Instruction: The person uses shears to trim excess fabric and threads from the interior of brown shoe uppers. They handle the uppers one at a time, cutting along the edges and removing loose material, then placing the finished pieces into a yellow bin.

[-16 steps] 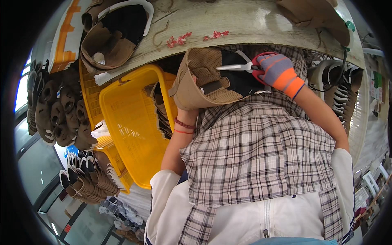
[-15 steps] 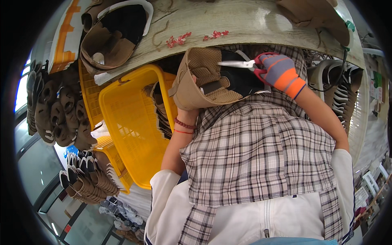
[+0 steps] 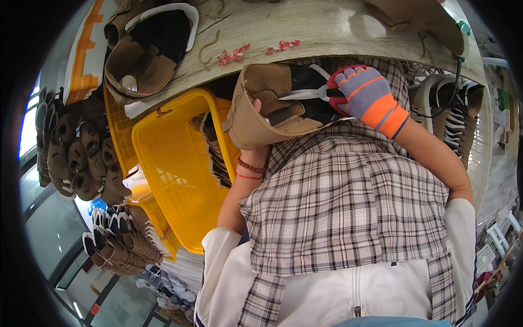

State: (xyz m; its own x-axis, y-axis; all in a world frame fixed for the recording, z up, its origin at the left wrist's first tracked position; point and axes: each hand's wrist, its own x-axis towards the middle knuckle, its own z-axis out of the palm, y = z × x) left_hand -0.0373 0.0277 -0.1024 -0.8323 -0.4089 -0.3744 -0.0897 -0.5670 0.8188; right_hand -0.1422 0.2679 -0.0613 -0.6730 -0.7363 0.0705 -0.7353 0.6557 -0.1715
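A tan shoe upper with a mesh lining and black inner part rests in front of me, over my lap at the table edge. My left hand grips it from below, thumb showing at the opening and the other fingers hidden behind it. In an orange and grey glove, my right hand is closed round the red handles of a pair of scissors. The blades reach into the shoe upper's opening, over the lining; whether they touch it I cannot tell.
A yellow plastic basket stands left of my arm, with stacked uppers beside it. Another upper lies on the table at upper left. More uppers are piled at far left and right.
My right hand and the scissors have shifted slightly left, the blades now lower in the shoe upper. The upper has moved a little left in my left hand.
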